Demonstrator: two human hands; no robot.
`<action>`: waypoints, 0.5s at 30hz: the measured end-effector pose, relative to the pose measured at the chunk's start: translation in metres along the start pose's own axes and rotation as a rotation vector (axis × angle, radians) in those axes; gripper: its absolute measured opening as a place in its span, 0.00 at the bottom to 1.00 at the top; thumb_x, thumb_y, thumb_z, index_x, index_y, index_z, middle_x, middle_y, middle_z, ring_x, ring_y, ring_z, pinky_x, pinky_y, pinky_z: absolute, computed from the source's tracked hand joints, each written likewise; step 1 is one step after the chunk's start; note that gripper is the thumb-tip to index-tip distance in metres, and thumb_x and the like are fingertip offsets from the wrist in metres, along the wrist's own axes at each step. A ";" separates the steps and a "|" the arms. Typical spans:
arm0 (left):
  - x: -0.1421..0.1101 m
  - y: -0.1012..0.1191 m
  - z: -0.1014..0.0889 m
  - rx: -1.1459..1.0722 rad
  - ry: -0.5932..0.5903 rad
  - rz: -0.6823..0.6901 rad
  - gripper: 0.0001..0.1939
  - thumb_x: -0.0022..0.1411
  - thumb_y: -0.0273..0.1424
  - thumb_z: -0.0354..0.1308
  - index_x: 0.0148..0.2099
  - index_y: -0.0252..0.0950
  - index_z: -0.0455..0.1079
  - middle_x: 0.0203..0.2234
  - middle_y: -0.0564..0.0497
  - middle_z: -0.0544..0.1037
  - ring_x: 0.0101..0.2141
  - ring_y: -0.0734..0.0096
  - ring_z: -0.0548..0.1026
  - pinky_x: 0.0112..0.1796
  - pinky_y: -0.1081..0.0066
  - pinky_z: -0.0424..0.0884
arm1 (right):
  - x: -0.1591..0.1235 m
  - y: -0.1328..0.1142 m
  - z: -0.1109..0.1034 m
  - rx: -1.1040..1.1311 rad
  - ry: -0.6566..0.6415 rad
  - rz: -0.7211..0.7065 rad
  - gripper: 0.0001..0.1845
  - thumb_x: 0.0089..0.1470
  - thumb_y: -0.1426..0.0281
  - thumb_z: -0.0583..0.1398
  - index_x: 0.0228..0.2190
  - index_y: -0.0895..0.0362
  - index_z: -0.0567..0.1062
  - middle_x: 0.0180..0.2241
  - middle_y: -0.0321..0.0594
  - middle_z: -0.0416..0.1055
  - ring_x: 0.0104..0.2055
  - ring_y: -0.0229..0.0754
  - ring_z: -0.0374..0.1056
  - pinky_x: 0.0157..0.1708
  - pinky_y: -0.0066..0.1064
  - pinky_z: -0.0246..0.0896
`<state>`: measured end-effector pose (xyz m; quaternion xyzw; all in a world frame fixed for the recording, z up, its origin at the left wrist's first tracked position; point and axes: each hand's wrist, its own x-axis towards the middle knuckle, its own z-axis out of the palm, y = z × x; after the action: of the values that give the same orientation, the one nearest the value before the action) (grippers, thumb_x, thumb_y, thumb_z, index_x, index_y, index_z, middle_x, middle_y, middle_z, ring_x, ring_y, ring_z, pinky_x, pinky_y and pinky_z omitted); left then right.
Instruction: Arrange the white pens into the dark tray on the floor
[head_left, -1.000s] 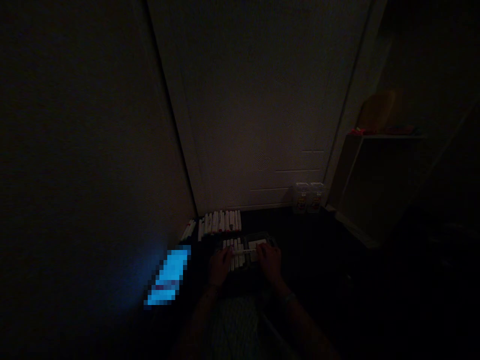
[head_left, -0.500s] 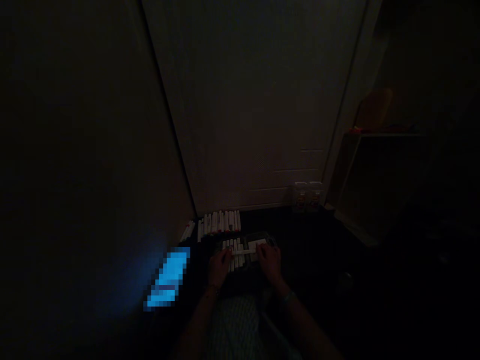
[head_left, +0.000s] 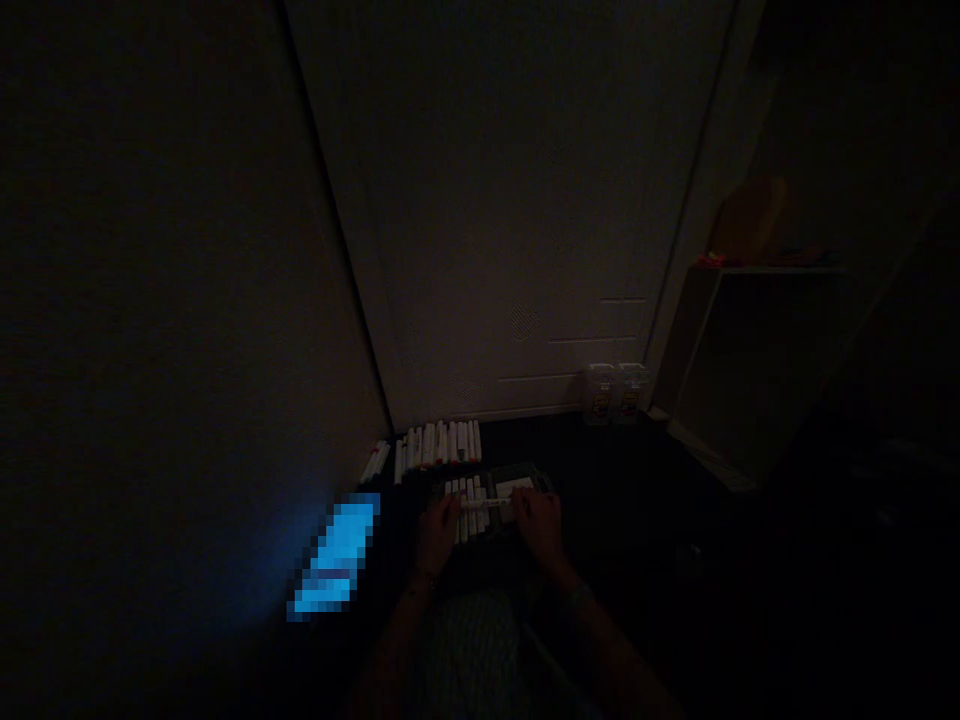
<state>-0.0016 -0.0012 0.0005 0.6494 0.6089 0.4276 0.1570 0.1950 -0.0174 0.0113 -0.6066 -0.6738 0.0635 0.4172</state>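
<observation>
The scene is very dark. My left hand [head_left: 437, 530] and my right hand [head_left: 540, 522] hold the two ends of a white marker [head_left: 486, 503], which lies crosswise between them. Both hands hover just above a dark case [head_left: 525, 476] with several white markers standing side by side in it. Fingers of both hands are curled on the marker. Beyond the case, a row of white markers [head_left: 439, 443] lies on the dark floor by the door.
A glowing blue screen [head_left: 336, 556] lies on the floor to the left, by the wall. A closed door [head_left: 525, 250] is ahead. Two small boxes [head_left: 615, 393] stand at its base. A white shelf unit [head_left: 750, 350] stands to the right.
Both hands and the marker stay nearly in place over the case; the view has shifted slightly.
</observation>
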 end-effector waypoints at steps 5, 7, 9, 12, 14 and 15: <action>0.000 0.002 0.000 -0.006 0.017 0.011 0.22 0.60 0.41 0.42 0.43 0.35 0.71 0.39 0.45 0.77 0.40 0.65 0.73 0.41 0.69 0.67 | 0.000 -0.004 -0.004 0.013 0.015 -0.008 0.16 0.59 0.64 0.48 0.32 0.53 0.74 0.34 0.36 0.74 0.38 0.37 0.66 0.45 0.32 0.41; 0.000 0.002 0.000 -0.007 0.004 0.008 0.22 0.60 0.41 0.42 0.43 0.35 0.71 0.39 0.45 0.77 0.40 0.66 0.73 0.41 0.69 0.67 | 0.000 -0.006 -0.006 0.018 0.019 -0.016 0.15 0.58 0.61 0.50 0.33 0.52 0.74 0.34 0.35 0.74 0.39 0.37 0.65 0.45 0.32 0.40; 0.000 0.002 0.000 -0.008 0.003 0.002 0.22 0.60 0.42 0.42 0.43 0.35 0.71 0.38 0.46 0.77 0.40 0.66 0.73 0.41 0.70 0.67 | -0.001 -0.007 -0.008 0.014 0.021 -0.024 0.15 0.56 0.59 0.51 0.33 0.52 0.74 0.34 0.35 0.74 0.40 0.38 0.65 0.46 0.33 0.40; 0.000 0.001 0.000 -0.016 0.015 0.002 0.22 0.60 0.42 0.42 0.43 0.35 0.71 0.39 0.46 0.77 0.39 0.65 0.73 0.41 0.69 0.67 | -0.001 -0.007 -0.007 0.000 0.027 -0.029 0.15 0.55 0.57 0.52 0.33 0.52 0.74 0.35 0.35 0.74 0.41 0.38 0.65 0.46 0.33 0.40; 0.000 0.002 0.000 -0.024 0.019 0.000 0.22 0.60 0.42 0.43 0.43 0.35 0.71 0.40 0.45 0.76 0.41 0.64 0.73 0.42 0.68 0.67 | -0.001 -0.006 -0.006 -0.008 0.032 -0.026 0.16 0.56 0.57 0.52 0.33 0.52 0.74 0.35 0.35 0.73 0.41 0.39 0.65 0.45 0.33 0.41; 0.000 0.003 0.000 -0.030 0.016 -0.005 0.22 0.60 0.42 0.42 0.43 0.35 0.71 0.40 0.45 0.76 0.41 0.64 0.73 0.43 0.68 0.66 | -0.001 -0.006 -0.005 -0.012 0.034 -0.018 0.16 0.56 0.57 0.51 0.33 0.52 0.74 0.34 0.35 0.74 0.40 0.39 0.65 0.45 0.33 0.41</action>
<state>0.0002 -0.0016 0.0029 0.6421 0.6053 0.4413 0.1629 0.1938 -0.0216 0.0175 -0.6040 -0.6726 0.0452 0.4252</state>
